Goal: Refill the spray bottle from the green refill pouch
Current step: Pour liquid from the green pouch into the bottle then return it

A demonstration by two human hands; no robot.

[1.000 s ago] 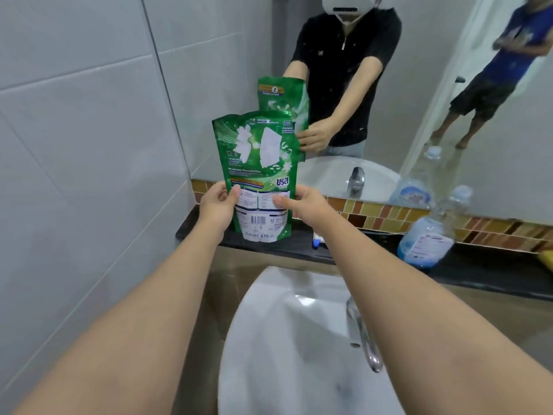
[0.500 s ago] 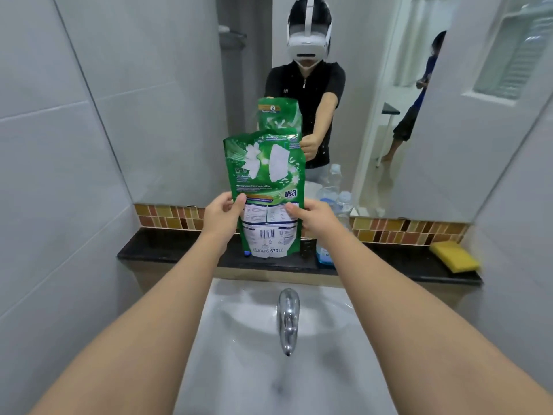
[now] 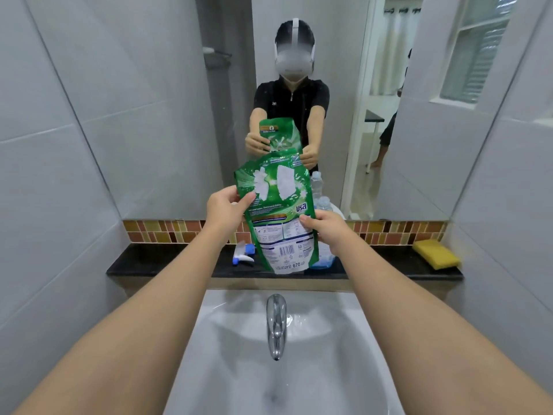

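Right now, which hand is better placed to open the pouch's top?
Left, probably. The left hand grips the green refill pouch higher, near its upper left corner, while the right hand holds the right edge lower, steadying it. The top looks unopened.

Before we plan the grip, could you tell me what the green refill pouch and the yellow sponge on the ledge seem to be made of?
Green refill pouch: apparently thin flexible plastic film with a glossy printed finish; it creases and catches light where both hands pinch it.
Yellow sponge: looks like soft foam, matte, with a slightly darker underside, perhaps a scouring layer; too far away to be sure.
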